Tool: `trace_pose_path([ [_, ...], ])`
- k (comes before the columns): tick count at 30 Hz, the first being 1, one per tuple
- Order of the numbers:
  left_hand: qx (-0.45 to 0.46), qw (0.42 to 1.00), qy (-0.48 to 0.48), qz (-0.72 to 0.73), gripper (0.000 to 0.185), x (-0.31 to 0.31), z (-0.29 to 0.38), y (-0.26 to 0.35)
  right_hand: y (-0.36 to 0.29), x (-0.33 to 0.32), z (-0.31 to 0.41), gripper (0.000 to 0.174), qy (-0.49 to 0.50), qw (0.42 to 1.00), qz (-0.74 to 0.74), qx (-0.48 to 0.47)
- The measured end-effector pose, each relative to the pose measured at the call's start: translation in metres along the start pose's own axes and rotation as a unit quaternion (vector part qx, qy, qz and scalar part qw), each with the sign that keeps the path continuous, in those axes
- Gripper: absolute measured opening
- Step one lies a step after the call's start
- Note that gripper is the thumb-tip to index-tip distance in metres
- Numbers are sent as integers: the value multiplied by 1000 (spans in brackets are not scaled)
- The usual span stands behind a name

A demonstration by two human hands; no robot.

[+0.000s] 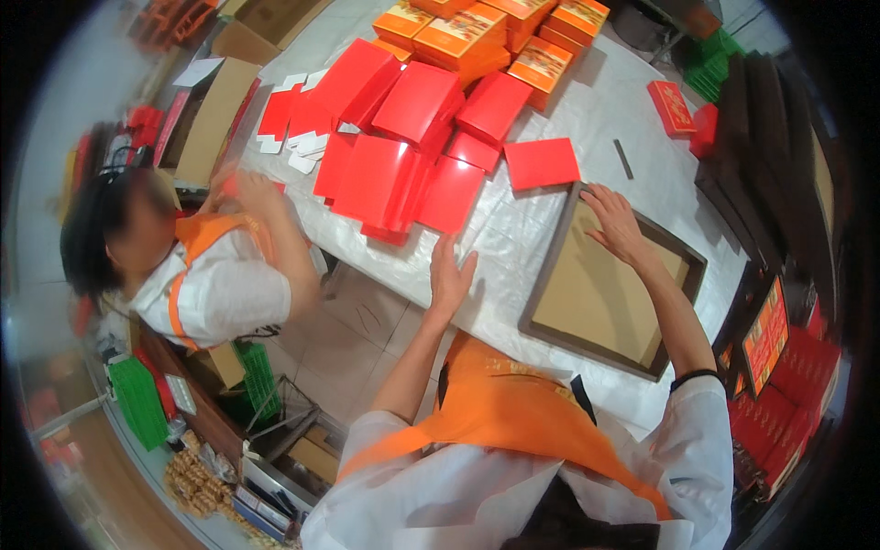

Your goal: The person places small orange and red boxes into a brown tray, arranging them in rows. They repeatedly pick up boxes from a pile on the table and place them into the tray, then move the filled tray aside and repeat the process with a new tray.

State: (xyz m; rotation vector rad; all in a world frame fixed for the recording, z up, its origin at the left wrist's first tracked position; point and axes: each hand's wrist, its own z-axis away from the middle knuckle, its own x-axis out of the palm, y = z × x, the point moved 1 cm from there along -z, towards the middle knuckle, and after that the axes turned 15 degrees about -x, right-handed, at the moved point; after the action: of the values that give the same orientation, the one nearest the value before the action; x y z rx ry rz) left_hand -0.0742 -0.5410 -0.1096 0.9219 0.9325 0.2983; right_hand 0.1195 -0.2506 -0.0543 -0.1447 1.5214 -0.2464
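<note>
My left hand (451, 275) is at the table's near edge, thumb spread from the fingers. Its fingertips reach the near edge of a red box (450, 192); I cannot tell whether they touch it. Over the far left corner of a shallow, dark-rimmed tray (543, 275) is my right hand (614, 223), fingers spread and nothing held. The tray lies on the table with its tan bottom showing. Just beyond that corner rests a single red box (542, 164). More red boxes (418, 103) are heaped to the left, some stacked and overlapping.
Orange printed boxes (460, 34) are stacked at the back of the plastic-covered table (584, 130). Flat red carton blanks (278, 113) lie left. A co-worker (220, 275) handles something red there. A dark strip (623, 159) lies beyond the tray. Dark trays (756, 151) stand stacked right.
</note>
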Motion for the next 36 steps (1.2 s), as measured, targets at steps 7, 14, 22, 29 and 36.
trace_pose_path([
  [7,71,991,45,-103,67,-51,-38,38,59,47,-139,127,-176,971,161,-10],
  [14,-22,909,144,-390,105,-116,-111,44,76,19,-134,98,-184,967,71,-163],
  [22,-97,993,-41,47,86,-113,-70,82,19,-42,-43,90,206,810,-544,72],
  [29,-354,601,-383,605,63,30,22,114,-15,42,108,83,421,213,-876,104],
  [36,-383,476,-534,585,64,182,86,153,-16,64,267,70,490,175,-826,214],
])
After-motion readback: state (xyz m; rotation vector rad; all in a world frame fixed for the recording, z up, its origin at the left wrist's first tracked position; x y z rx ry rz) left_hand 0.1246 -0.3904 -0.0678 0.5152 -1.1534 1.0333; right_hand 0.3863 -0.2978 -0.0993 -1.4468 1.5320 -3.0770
